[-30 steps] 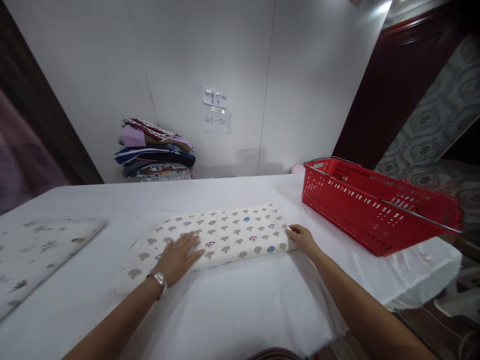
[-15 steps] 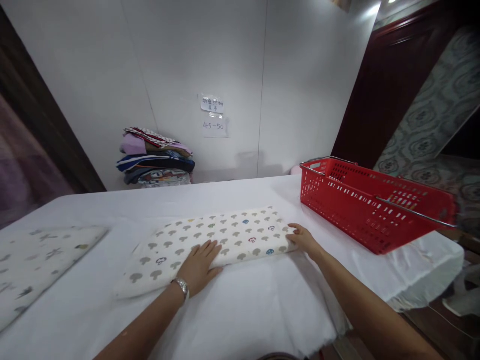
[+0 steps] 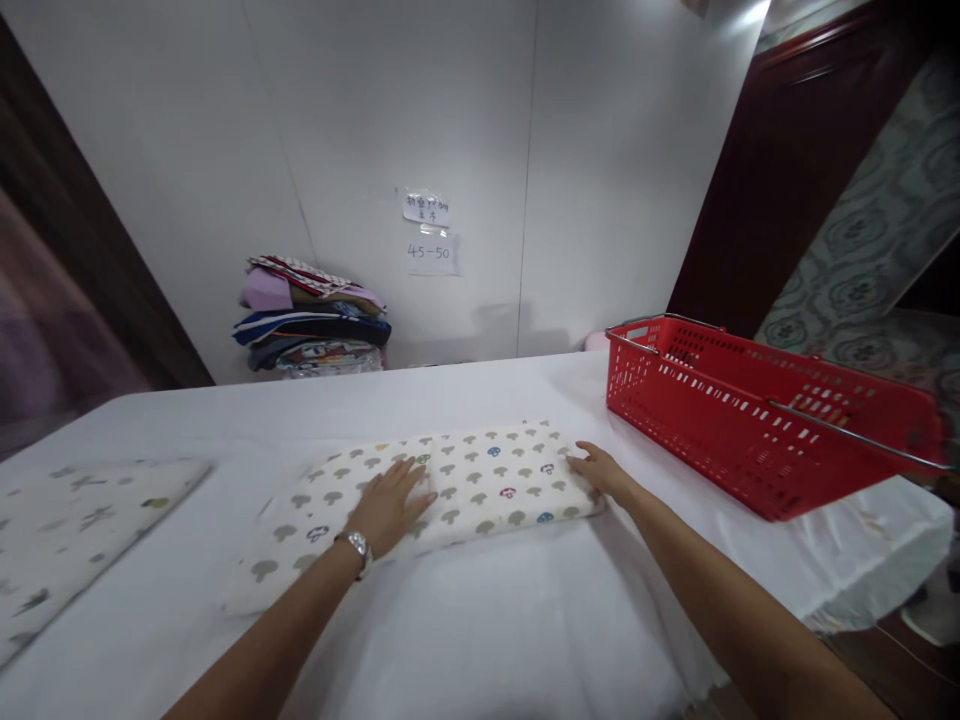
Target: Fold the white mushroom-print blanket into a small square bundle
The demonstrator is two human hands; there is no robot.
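Note:
A folded white cloth with a mushroom print [image 3: 480, 485] lies on the white-covered table in front of me. My left hand [image 3: 388, 508], with a silvery band on its wrist, rests flat on the cloth's middle, fingers spread. At the cloth's right end is my right hand [image 3: 602, 473], its thumb and fingers apart and touching the edge. Another folded white cloth, with a grey leaf-like print [image 3: 90, 530], lies at the table's left side.
A red plastic basket [image 3: 720, 415] with metal handles stands on the right of the table [image 3: 480, 640]. Against the wall is a stack of folded clothes [image 3: 311, 315]. Two paper signs [image 3: 433, 253] are taped above. A dark red door [image 3: 750, 180] stands at the right.
My left hand has slid slightly left and farther up over the cloth. The fingers of my right hand have shifted a little at the right end. The view has moved slightly.

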